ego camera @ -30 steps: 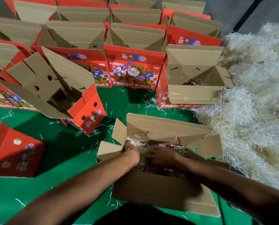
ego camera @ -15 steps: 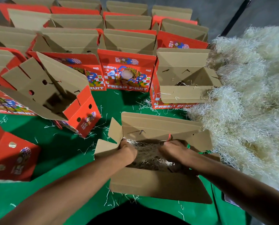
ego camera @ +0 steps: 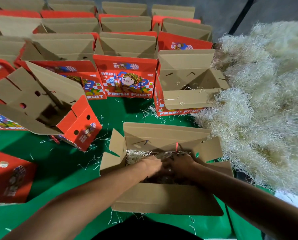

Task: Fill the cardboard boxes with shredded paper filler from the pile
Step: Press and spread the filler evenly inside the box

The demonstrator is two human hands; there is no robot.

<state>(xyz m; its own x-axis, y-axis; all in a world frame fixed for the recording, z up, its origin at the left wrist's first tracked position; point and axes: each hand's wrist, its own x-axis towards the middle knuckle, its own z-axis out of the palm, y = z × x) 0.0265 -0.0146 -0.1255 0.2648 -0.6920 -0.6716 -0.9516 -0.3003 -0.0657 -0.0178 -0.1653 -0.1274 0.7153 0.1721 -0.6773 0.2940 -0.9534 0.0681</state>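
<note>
1. Both hands down inside the near box (ego camera: 163, 201), on the green mat (ego camera: 54, 163) at its near edge — left hand (ego camera: 152, 166) and right hand (ego camera: 182, 164) almost touching over the shredded paper (ego camera: 139, 155) already in it.
2. Grip not readable: fingers blurred and partly buried in the filler, so impossible to tell whether flat and pressing or curled round a clump. Probably tamping and spreading, judging by wrists angled down into the box.
3. Flaps of the near box splayed outward on all sides — likely kept that way to leave the mouth wide for loading.
4. Pile (ego camera: 262, 108) heaped along the right edge of the mat, just beside the near box; short reach, little spillage across the mat.
5. Second open box (ego camera: 188, 87) behind, touching the pile, with only a few strands inside — likely next in line.
6. Tipped box (ego camera: 45, 104) at left leaning over, mouth toward the camera, apparently empty.
7. Rows of red boxes (ego camera: 127, 77) standing upright toward the far edge, flaps raised, contents hidden; much of the task seemingly remaining.
</note>
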